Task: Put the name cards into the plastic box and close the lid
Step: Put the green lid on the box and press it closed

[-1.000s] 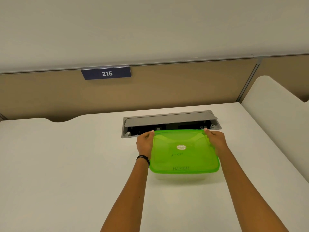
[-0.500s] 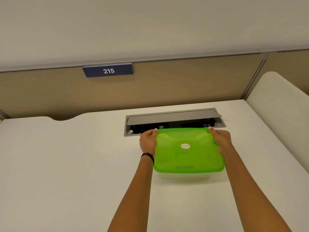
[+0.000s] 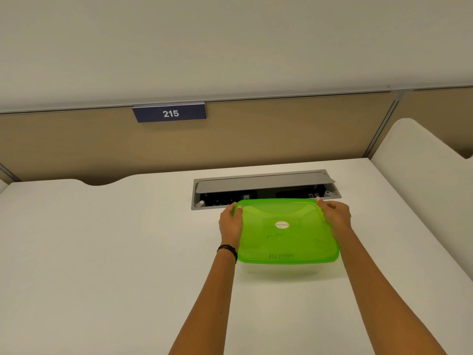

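A translucent green lid (image 3: pixel 286 231) sits on top of a clear plastic box (image 3: pixel 281 269) on a white desk (image 3: pixel 102 252), and only a pale strip of the box shows below the lid's near edge. The left hand (image 3: pixel 230 224) holds the lid's far left corner, its fingers curled over the rim and closed on it. The right hand (image 3: pixel 334 213) holds the far right corner the same way, fingers wrapped over the edge and pressing on it. A dark band (image 3: pixel 227 249) circles the left wrist. Both forearms reach in from the bottom of the view.

The lid carries a small oval sticker (image 3: pixel 282 224) near its middle, with handwritten lettering below it and more along the near edge. Whether the lid is fully seated all round cannot be told, and the contents of the box are hidden by the green plastic.

Just behind the box, a grey cable tray (image 3: pixel 263 184) is set into the desk with its flap raised. On the tan partition (image 3: pixel 281 139) beyond hangs a dark blue sign (image 3: pixel 169 113) reading 215. A white divider panel (image 3: pixel 419 160) stands at the right.
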`<action>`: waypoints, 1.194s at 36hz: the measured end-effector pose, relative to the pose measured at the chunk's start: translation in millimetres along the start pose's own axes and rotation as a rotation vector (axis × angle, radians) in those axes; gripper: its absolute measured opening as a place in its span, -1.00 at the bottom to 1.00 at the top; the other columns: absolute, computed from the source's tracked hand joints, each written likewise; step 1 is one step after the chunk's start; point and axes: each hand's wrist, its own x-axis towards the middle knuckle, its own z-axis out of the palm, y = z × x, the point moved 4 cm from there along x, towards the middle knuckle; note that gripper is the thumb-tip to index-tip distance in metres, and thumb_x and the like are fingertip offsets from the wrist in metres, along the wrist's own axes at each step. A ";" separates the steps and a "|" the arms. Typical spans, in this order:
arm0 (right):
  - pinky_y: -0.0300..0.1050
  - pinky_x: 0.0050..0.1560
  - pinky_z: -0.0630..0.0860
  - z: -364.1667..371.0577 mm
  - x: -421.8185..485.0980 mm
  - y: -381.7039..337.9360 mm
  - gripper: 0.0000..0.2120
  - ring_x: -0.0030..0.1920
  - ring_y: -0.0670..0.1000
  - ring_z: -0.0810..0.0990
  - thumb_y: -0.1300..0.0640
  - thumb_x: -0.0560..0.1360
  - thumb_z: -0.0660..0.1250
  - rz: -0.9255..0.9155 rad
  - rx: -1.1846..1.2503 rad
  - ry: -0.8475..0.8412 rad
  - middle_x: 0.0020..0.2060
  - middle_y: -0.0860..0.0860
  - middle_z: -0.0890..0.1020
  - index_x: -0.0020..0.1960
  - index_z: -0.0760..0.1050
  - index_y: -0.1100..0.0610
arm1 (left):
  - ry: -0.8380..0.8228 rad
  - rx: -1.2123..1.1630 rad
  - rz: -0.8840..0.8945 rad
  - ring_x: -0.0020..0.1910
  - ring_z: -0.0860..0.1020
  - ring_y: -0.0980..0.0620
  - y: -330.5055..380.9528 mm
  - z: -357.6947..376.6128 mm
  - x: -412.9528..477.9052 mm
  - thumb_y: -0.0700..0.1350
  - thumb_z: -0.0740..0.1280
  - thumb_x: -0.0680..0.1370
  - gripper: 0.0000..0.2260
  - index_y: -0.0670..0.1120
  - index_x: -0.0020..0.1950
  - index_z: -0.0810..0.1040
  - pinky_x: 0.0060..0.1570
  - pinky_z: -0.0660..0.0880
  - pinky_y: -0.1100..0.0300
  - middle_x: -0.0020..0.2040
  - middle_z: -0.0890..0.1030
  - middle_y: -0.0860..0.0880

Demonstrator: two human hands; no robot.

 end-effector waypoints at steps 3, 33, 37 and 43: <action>0.04 0.17 0.47 -10.2 -11.0 -1.8 -0.66 0.12 0.21 0.57 -0.01 0.50 0.34 -0.025 -0.101 0.005 0.03 0.18 0.65 0.04 0.60 0.27 | 0.014 -0.033 0.014 0.24 0.51 -0.14 -9.2 -4.2 -14.2 -0.21 0.18 0.62 -0.70 -0.22 0.33 0.47 0.31 0.43 -0.07 0.30 0.54 -0.20; -0.26 -0.59 0.34 -40.7 -104.1 81.4 -0.61 -0.60 -0.05 0.35 0.01 0.52 0.32 0.085 0.235 -0.111 -0.60 0.03 0.42 -0.38 0.51 0.23 | 0.076 0.217 0.177 -0.56 0.51 0.22 -47.7 -39.3 -69.6 0.05 0.32 0.55 -0.67 -0.11 0.22 0.57 -0.42 0.45 0.29 -0.49 0.50 0.02; -0.26 -0.57 0.30 -39.5 -101.6 81.4 -0.61 -0.68 -0.14 0.31 0.02 0.51 0.33 0.079 0.238 -0.074 -0.73 -0.07 0.40 -0.41 0.51 0.22 | 0.127 0.250 0.192 -0.50 0.52 0.14 -48.8 -38.9 -71.9 0.06 0.29 0.56 -0.68 -0.08 0.21 0.59 -0.32 0.44 0.23 -0.52 0.49 0.06; -0.23 -0.56 0.35 -40.1 -94.6 73.4 -0.63 -0.52 0.00 0.33 0.03 0.52 0.32 0.095 0.224 -0.096 -0.53 0.08 0.42 -0.39 0.51 0.22 | 0.153 0.261 0.209 -0.47 0.52 0.09 -46.0 -33.8 -75.1 0.06 0.27 0.57 -0.68 -0.07 0.22 0.58 -0.36 0.39 0.30 -0.49 0.51 0.05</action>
